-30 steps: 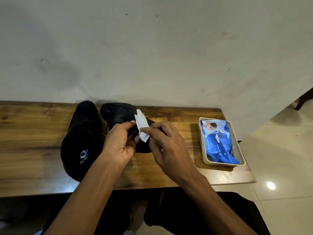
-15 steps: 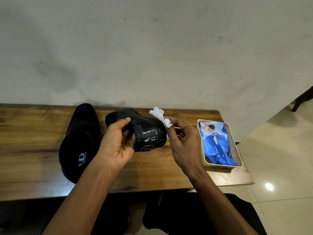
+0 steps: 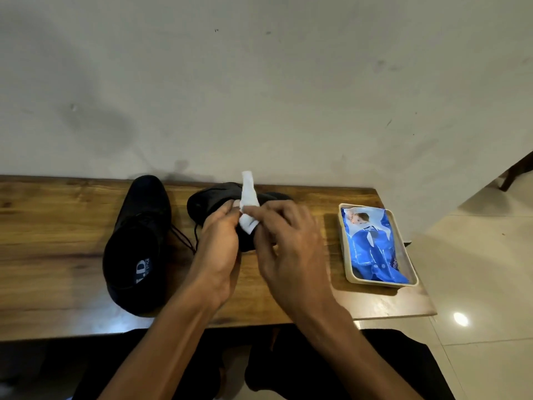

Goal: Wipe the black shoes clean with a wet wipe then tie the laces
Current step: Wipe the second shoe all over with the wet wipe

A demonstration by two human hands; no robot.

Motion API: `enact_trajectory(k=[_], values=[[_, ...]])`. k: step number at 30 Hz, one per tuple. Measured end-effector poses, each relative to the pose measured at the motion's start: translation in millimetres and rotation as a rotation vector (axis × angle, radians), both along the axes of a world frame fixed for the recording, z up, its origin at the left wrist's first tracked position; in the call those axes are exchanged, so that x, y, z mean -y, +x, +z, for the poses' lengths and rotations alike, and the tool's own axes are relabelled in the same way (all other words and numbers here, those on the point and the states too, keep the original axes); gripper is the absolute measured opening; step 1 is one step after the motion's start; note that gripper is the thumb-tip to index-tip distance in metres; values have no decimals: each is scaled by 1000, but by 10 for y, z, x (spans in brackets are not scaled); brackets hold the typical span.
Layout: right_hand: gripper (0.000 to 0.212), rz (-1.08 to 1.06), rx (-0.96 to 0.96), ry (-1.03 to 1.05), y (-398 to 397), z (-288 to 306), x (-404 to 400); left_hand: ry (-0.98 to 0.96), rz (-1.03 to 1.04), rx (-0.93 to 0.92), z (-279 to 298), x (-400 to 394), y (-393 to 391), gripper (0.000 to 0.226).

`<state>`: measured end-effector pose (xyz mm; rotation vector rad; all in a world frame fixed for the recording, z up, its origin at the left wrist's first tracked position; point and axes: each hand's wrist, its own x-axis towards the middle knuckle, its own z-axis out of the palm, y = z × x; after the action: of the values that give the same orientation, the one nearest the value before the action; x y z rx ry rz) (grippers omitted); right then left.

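Two black shoes stand on the wooden table (image 3: 43, 226). The left shoe (image 3: 138, 241) points away from me, its insole logo showing and its laces (image 3: 184, 238) loose. The other shoe (image 3: 213, 197) lies behind my hands and is partly hidden. A white wet wipe (image 3: 248, 197) sticks up in front of it. My left hand (image 3: 219, 255) pinches the wipe's left edge with its fingertips. My right hand (image 3: 291, 249) pinches its right side. Whether either hand also touches the shoe is hidden.
A beige tray (image 3: 350, 272) with a blue wet-wipe packet (image 3: 372, 243) sits at the table's right end. A grey wall rises right behind the table. Tiled floor lies to the right, beyond the table edge. My dark-clothed legs are below the front edge.
My right hand has brought the wipe back from the shoe's right side to the middle. My left hand has let go of the shoe and now pinches the wipe too.
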<state>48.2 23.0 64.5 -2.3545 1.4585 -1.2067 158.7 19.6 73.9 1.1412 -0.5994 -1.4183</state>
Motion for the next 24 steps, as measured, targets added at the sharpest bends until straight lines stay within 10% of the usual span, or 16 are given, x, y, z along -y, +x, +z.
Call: enact_trajectory(k=[19,24], values=[[32,38,-85,-89,-14,42,-24,-46,104,-210,132,-57,52,23],[25,-74,164,-112,-250,72,342,-97,127,-294,218,-85,128,38]])
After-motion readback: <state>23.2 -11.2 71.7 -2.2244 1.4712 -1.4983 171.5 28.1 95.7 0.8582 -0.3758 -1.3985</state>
